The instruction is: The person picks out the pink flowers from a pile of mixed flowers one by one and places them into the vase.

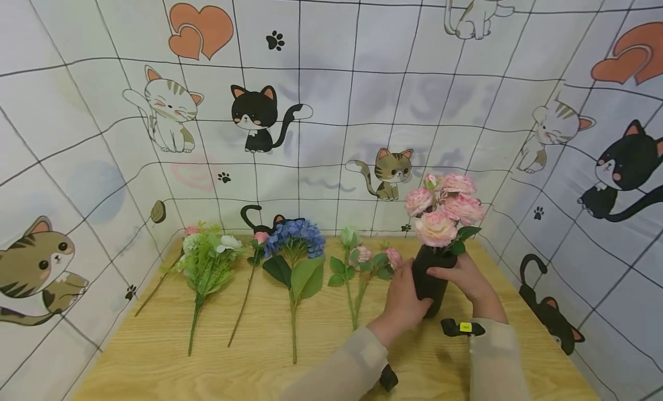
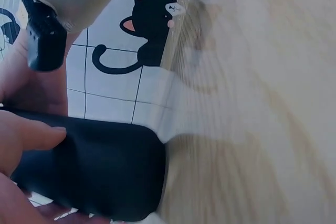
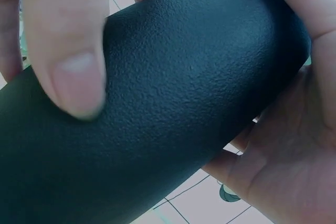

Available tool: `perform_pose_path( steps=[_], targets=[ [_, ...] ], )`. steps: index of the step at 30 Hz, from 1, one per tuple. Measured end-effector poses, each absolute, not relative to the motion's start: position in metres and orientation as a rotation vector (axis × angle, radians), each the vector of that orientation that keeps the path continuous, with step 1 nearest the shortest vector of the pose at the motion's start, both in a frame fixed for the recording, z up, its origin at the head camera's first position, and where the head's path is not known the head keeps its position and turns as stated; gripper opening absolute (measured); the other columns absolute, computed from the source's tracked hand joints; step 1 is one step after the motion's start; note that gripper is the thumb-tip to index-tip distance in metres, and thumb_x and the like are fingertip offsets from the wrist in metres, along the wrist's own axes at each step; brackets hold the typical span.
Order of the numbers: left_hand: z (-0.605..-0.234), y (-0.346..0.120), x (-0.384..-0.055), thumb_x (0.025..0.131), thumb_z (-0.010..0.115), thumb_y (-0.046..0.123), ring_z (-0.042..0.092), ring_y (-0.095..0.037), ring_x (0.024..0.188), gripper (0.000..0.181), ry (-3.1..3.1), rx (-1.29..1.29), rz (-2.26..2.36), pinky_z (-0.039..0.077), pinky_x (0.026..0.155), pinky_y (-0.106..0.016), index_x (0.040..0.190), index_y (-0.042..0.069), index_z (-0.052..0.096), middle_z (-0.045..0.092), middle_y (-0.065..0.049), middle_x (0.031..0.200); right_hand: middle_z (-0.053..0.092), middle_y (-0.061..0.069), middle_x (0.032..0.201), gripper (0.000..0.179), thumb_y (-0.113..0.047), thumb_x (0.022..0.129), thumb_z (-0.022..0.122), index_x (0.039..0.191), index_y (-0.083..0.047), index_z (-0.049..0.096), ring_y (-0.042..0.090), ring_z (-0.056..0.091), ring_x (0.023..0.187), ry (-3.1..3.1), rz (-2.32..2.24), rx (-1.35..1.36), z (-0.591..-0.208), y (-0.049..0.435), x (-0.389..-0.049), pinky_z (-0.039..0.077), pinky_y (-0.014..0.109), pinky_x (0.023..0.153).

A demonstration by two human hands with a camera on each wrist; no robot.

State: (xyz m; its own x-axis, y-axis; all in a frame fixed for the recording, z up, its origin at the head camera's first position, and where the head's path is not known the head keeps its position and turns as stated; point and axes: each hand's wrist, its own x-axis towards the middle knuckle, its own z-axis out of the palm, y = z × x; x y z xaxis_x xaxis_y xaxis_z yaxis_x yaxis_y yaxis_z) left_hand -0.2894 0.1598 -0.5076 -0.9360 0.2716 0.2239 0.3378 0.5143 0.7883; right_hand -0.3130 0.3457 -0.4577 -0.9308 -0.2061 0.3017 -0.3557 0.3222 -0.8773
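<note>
A black vase (image 1: 429,286) with a bunch of pink peonies (image 1: 446,208) in its mouth stands slightly tilted at the right of the table. My left hand (image 1: 405,297) grips its left side, thumb across the front toward the base. Higher up, near the rim, my right hand (image 1: 468,280) holds it from the right, thumb on the front. The textured dark wall of the vase (image 3: 173,87) fills much of the right wrist view, with fingers on both ends. In the left wrist view the vase bottom (image 2: 136,171) shows close to the wooden table.
Left of the vase lie a rose stem with pale blooms (image 1: 357,274), a blue hydrangea (image 1: 294,240), a single pink bud stem (image 1: 251,286) and a green-and-white spray (image 1: 207,263). Another thin stem (image 1: 160,286) lies far left. A cat-print cloth (image 1: 321,102) surrounds the table (image 1: 248,372).
</note>
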Motion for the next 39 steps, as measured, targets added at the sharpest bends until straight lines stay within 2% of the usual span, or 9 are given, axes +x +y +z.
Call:
perform_pose_path(
  steps=[6,13,16,20,22,27,29,34,39],
  targets=[
    [-0.502,0.136,-0.293,0.095,0.082,0.025,0.058,-0.024,0.141,0.087,-2.805,-0.701,-1.159,0.055,0.110,-0.039,0.167,0.020,0.033,0.051,-0.005,0.162,0.051,-0.015,0.147,0.091,-0.007,0.092,0.078,0.168,-0.012,0.027,-0.006,0.055,0.123,-2.478,1.640,0.491,-0.459,0.347,-0.312,0.048,0.013,0.098],
    [-0.501,0.109,-0.294,0.092,0.083,0.016,0.066,-0.023,0.130,0.071,-2.817,-0.822,-0.896,0.057,0.104,-0.035,0.157,0.020,0.054,0.067,-0.003,0.145,0.033,0.016,0.169,0.101,-0.008,0.091,0.079,0.171,-0.017,0.018,-0.004,0.043,0.134,-2.495,1.606,0.463,-0.458,0.348,-0.312,0.042,0.010,0.101],
    [-0.502,0.099,-0.295,0.091,0.082,0.013,0.067,-0.022,0.126,0.060,-2.817,-0.852,-0.813,0.057,0.103,-0.035,0.147,0.020,0.064,0.073,-0.001,0.136,0.029,0.021,0.171,0.102,-0.010,0.092,0.079,0.172,-0.013,0.016,-0.002,0.041,0.137,-2.530,1.584,0.434,-0.459,0.348,-0.311,0.040,0.009,0.101],
    [-0.505,0.083,-0.296,0.091,0.081,0.009,0.068,-0.020,0.117,0.042,-2.820,-0.933,-0.757,0.057,0.098,-0.032,0.132,0.016,0.075,0.077,-0.001,0.124,0.027,0.021,0.173,0.104,-0.011,0.092,0.080,0.172,-0.014,0.014,-0.002,0.040,0.138,-2.539,1.573,0.433,-0.460,0.348,-0.311,0.040,0.008,0.101],
    [-0.506,0.077,-0.297,0.090,0.081,0.007,0.069,-0.021,0.114,0.039,-2.828,-0.950,-0.750,0.058,0.096,-0.031,0.128,0.014,0.076,0.077,-0.003,0.121,0.027,0.020,0.173,0.104,-0.009,0.092,0.079,0.172,-0.016,0.014,-0.005,0.040,0.137,-2.522,1.583,0.448,-0.460,0.348,-0.312,0.040,0.007,0.101],
    [-0.513,0.066,-0.299,0.088,0.083,0.006,0.068,-0.032,0.128,0.038,-2.882,-0.853,-0.826,0.059,0.102,-0.037,0.125,0.010,0.076,0.079,-0.011,0.122,0.025,0.021,0.173,0.105,-0.007,0.092,0.079,0.173,-0.019,0.014,-0.010,0.038,0.135,-2.495,1.618,0.457,-0.459,0.348,-0.312,0.039,0.006,0.101],
    [-0.516,0.062,-0.299,0.088,0.084,0.006,0.068,-0.033,0.129,0.036,-2.884,-0.830,-0.847,0.060,0.102,-0.038,0.123,0.007,0.076,0.079,-0.011,0.121,0.025,0.021,0.173,0.105,-0.008,0.092,0.079,0.173,-0.018,0.013,-0.010,0.038,0.134,-2.509,1.621,0.443,-0.458,0.348,-0.311,0.039,0.006,0.100],
    [-0.521,0.055,-0.302,0.085,0.084,0.003,0.073,-0.025,0.105,0.032,-2.859,-0.814,-0.821,0.061,0.088,-0.032,0.117,0.005,0.078,0.079,-0.007,0.114,0.025,0.021,0.173,0.105,-0.010,0.092,0.079,0.173,-0.015,0.012,-0.004,0.038,0.137,-2.545,1.606,0.407,-0.456,0.348,-0.309,0.040,0.007,0.099],
    [-0.518,0.046,-0.303,0.086,0.085,0.003,0.067,-0.015,0.087,0.034,-2.876,-0.769,-0.916,0.056,0.076,-0.026,0.119,0.002,0.077,0.078,-0.009,0.111,0.022,0.019,0.174,0.107,-0.008,0.091,0.079,0.173,-0.020,0.011,-0.001,0.036,0.141,-2.524,1.623,0.427,-0.457,0.347,-0.311,0.039,0.006,0.100]
  ],
)
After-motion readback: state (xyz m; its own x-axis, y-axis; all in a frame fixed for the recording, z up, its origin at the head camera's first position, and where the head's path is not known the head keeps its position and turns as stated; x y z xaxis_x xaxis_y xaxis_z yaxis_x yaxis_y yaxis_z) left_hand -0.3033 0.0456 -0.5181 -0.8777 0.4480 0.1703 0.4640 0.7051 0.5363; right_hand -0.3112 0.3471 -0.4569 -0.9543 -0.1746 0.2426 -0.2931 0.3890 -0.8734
